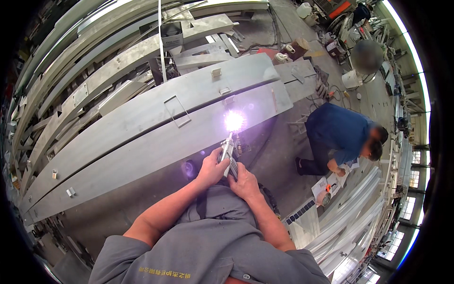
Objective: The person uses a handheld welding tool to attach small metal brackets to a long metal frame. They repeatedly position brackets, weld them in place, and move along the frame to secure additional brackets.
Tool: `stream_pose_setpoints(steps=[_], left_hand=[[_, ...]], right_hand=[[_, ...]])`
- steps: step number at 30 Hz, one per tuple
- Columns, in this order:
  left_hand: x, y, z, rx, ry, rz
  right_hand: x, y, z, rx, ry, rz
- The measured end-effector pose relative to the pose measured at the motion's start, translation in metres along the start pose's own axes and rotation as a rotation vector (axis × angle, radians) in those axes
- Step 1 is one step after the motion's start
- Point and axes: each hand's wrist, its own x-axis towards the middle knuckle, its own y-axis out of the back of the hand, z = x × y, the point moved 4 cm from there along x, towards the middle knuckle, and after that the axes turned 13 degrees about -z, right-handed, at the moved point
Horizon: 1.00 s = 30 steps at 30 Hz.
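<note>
My left hand (212, 167) is closed around the body of a welding torch (227, 149). Lower on the same torch, my right hand (245, 182) grips the rear part of its handle. At the torch's tip a dazzling white-violet arc burns over the near long grey metal beam (142, 158), hiding the contact spot. Just beyond the glare, a small metal bracket (229, 100) stands on that beam. A second long beam (127, 116) lies parallel behind it, with a narrow dark gap between. Another small bracket (216, 72) sits on its far end, and a thin rectangular outline (177, 111) spans the gap.
Stacked metal profiles (85, 90) fill the area beyond the beams at left. To my right, a person in blue (338, 128) bends over papers (326, 188). Long pale profiles (350, 227) lie near that person. A white bucket (351, 79) stands farther off, near loose cables.
</note>
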Motion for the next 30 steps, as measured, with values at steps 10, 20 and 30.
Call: stream_pose_setpoints(steps=[10,20,30], left_hand=[[-0.022,-0.008,0.008,-0.085,-0.028,-0.014],[-0.046,0.01,-0.024,-0.68,-0.026,-0.26],[-0.039,0.006,-0.008,-0.439,0.07,-0.082]], right_hand=[[-0.024,0.014,-0.013,0.099,0.047,0.008],[-0.031,0.008,-0.048,0.143,0.207,0.108],[0.002,-0.019,-0.017,0.065,0.063,0.117]])
